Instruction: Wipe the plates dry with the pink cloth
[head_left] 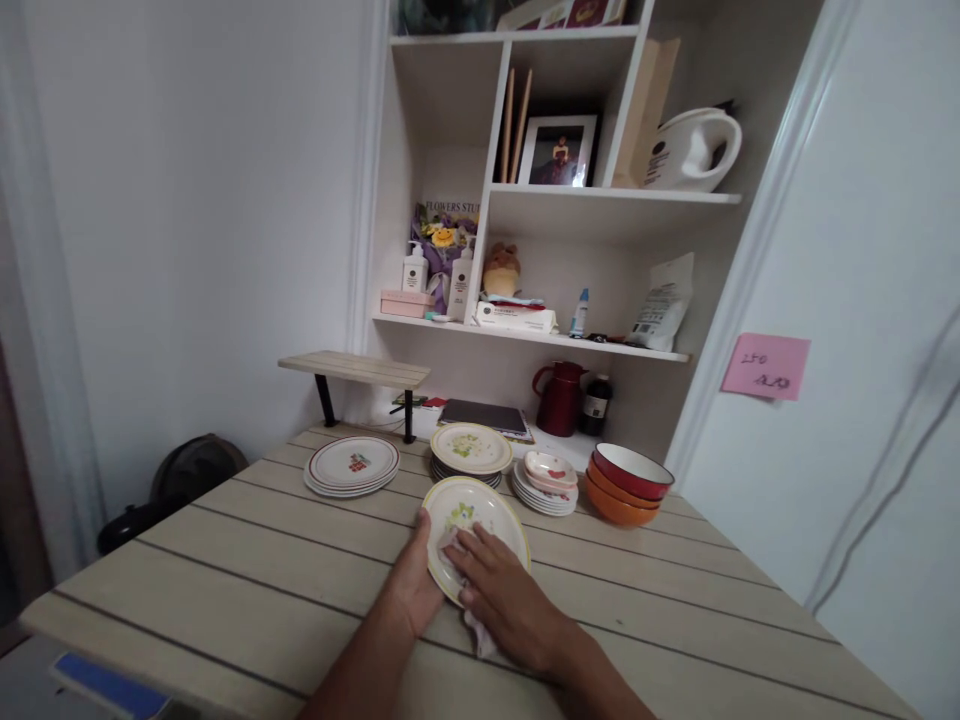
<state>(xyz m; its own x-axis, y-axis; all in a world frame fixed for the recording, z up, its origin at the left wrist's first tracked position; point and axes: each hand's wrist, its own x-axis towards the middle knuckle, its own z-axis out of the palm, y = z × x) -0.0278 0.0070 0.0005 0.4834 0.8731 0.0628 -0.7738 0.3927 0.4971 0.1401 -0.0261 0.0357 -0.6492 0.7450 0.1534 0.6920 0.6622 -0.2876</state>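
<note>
A cream plate [491, 500] with a yellow rim and a green flower print is tilted up over the front middle of the table. My left hand [414, 582] grips its left edge, thumb over the rim and the other fingers hidden behind. On the plate's face, my right hand [504, 598] presses a pale pinkish cloth [480, 636], which hangs out below the palm. Just behind stands a stack of similar plates [471, 446], the top one bearing the same print.
White plates with red rims [352, 464] are stacked at left. Small dishes [551, 470] on saucers and red and orange bowls [626, 485] stand at right. Behind are a raised wooden shelf [352, 368], a dark red jug [561, 400] and a white shelving unit [570, 210].
</note>
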